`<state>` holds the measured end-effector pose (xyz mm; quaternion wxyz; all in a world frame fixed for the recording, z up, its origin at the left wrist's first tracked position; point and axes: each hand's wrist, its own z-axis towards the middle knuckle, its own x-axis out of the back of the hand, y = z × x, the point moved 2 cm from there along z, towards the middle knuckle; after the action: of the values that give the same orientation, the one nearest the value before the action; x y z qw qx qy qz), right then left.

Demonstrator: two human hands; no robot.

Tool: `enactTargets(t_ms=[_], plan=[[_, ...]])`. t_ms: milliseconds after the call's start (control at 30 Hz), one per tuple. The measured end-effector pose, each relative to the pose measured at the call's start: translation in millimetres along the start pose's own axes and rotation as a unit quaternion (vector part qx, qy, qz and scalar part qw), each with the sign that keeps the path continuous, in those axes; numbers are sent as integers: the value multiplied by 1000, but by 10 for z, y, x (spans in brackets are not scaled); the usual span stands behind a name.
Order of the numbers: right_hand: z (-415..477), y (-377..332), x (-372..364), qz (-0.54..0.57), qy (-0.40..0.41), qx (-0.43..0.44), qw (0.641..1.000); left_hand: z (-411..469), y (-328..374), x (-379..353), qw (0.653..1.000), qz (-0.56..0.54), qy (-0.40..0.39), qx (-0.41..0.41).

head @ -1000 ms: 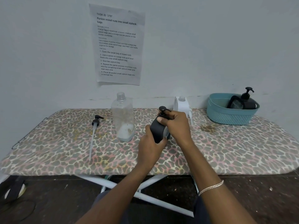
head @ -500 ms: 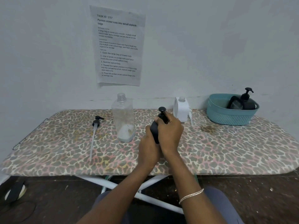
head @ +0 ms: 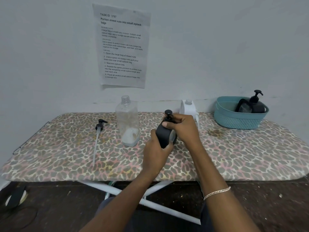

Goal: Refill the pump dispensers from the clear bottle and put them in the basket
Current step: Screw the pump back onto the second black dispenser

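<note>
My left hand (head: pixel 156 151) grips the lower body of a black pump dispenser (head: pixel 164 134) standing on the board. My right hand (head: pixel 182 129) curls round its neck, just under the black pump head (head: pixel 168 113). A clear bottle (head: pixel 127 121) stands uncapped to the left, with a little pale liquid at its bottom. Its loose black pump with a long tube (head: pixel 98 136) lies further left. Behind my hands stands a white dispenser (head: pixel 188 108) without a top. The teal basket (head: pixel 237 120) at the back right holds another black pump dispenser (head: pixel 255 104).
All stands on an ironing board with a leopard-print cover (head: pixel 66 153), pushed against a grey wall. A printed sheet (head: pixel 122 46) hangs on the wall. The board's white legs (head: pixel 117 190) and a dark floor show below its front edge.
My right hand has turned on the pump neck, its wrist swinging back to the right. The dispenser stays in place under both hands.
</note>
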<state>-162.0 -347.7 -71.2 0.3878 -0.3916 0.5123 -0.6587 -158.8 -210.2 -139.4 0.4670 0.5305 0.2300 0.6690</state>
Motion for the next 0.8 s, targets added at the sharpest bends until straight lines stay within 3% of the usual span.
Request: enactTargets(t_ms=[367, 633, 800], plan=[[-278, 19, -402, -14, 192, 31, 981, -24, 48, 18, 1000, -21, 9, -2], [-305, -5, -536, -42, 237, 47, 970, -2, 33, 16, 999, 26, 28, -16], [-305, 10, -434, -83, 197, 75, 974, -10, 54, 24, 1000, -10, 14, -7]])
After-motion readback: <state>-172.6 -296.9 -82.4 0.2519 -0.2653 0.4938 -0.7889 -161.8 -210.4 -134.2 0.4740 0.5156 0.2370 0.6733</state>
